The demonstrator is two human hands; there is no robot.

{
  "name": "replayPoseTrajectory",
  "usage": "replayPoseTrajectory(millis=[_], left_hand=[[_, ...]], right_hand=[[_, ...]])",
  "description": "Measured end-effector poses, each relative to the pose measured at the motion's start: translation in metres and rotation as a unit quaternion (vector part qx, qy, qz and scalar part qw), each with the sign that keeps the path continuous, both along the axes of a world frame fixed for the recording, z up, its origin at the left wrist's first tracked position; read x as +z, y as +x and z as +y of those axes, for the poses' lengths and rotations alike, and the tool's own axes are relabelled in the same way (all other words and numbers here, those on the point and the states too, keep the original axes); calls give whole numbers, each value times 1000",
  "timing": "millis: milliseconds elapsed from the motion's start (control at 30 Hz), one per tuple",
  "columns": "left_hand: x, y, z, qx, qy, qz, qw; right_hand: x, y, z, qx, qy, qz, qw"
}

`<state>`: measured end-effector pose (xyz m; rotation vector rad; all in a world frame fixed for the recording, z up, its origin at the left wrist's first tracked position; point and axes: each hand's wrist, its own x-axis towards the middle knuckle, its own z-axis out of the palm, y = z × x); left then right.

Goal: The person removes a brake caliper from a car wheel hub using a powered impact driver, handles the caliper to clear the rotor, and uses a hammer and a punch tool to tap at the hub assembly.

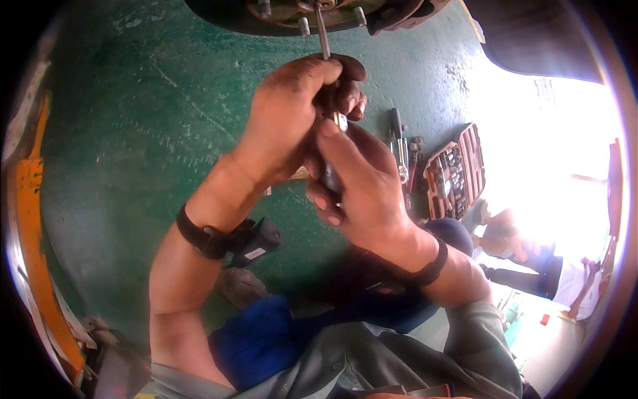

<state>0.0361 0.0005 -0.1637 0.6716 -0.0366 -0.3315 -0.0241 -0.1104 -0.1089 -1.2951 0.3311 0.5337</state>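
Observation:
A long tool that looks like a screwdriver runs up from my two hands, its metal shaft (323,36) reaching a wheel hub (335,5) at the top of the view. My left hand (286,106) is closed round the shaft, thumb and forefinger pinched together. Just below and to the right, my right hand (372,179) grips the handle (331,177), with its thumb laid along it. Fingers cover much of the handle. Bare wheel studs (304,26) stick out of the hub on either side of the shaft. The tip's exact contact is cut off by the frame edge.
On the green floor (166,73), an open socket case (458,169) and a ratchet-like tool (400,143) lie to the right. A black device (258,241) shows beside my left wrist. An orange metal frame (30,193) stands at far left. Another person (512,243) is at right.

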Motion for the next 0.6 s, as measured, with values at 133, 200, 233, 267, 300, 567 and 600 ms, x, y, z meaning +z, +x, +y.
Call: replayPoseTrajectory(millis=[133,200,233,267,300,567,600], left_hand=[[-6,4,3,-31,-46,-10,998],[-7,0,1,-42,14,25,999],[-7,-6,-6,-39,97,10,994],[-6,-15,-18,-7,63,9,998],[-4,-20,-31,21,27,10,999],[7,-17,-57,121,87,22,989],[6,-15,-59,121,87,24,988]], right_hand=[[0,6,12,35,-79,-32,996],[-2,12,2,48,-110,-20,993],[-3,16,-8,61,-143,-10,988],[-2,21,-25,77,-141,5,987],[10,26,-30,104,-177,9,979],[16,33,-48,147,-244,-70,956],[16,36,-51,167,-241,-61,954]])
